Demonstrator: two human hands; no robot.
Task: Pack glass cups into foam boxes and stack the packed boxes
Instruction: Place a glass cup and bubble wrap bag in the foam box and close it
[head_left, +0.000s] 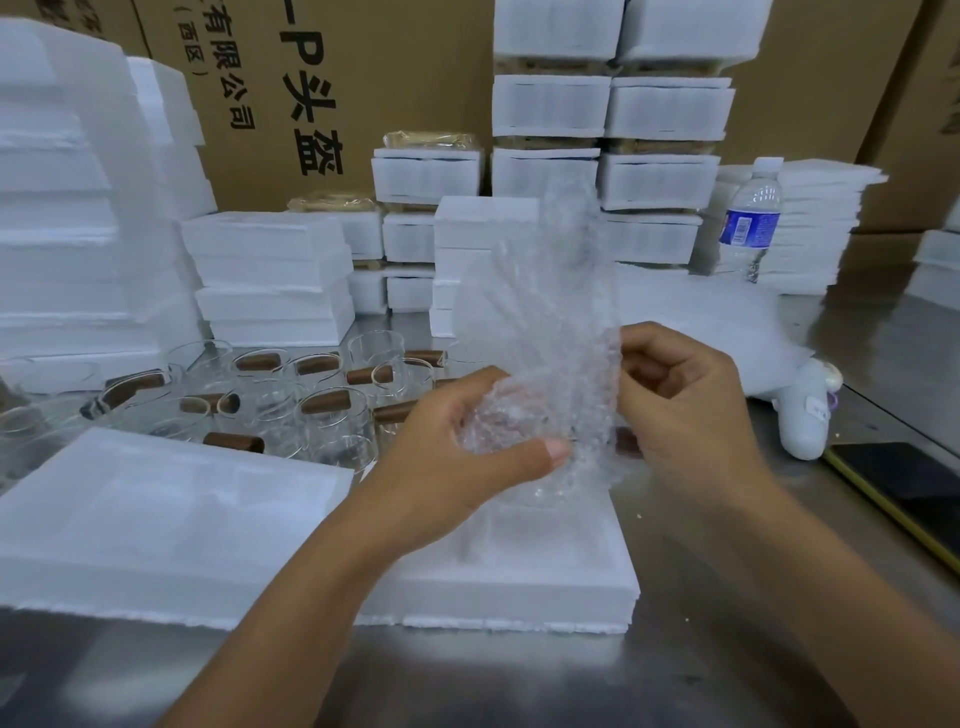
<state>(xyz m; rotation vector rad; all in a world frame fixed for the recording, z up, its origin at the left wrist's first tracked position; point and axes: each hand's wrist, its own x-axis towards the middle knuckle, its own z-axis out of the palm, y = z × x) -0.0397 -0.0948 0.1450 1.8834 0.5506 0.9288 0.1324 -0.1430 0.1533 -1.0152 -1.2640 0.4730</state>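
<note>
The left hand (457, 457) cradles a cup (535, 491) half swathed in bubble wrap (550, 291), its fingers (485, 378) curled round the bundle and the thumb across its front, just above the open foam box (519, 587) on the bench (701, 571). The right hand (685, 410) pinches the sheet's loose edge. The glass is likely light, brittle and slick, and the wrap soft and springy, so the hold belongs round the cup's body through the padding, not on the rim or handle. Bare cups (322, 410) stand to the left, with packed boxes (665, 109) stacked behind.
</note>
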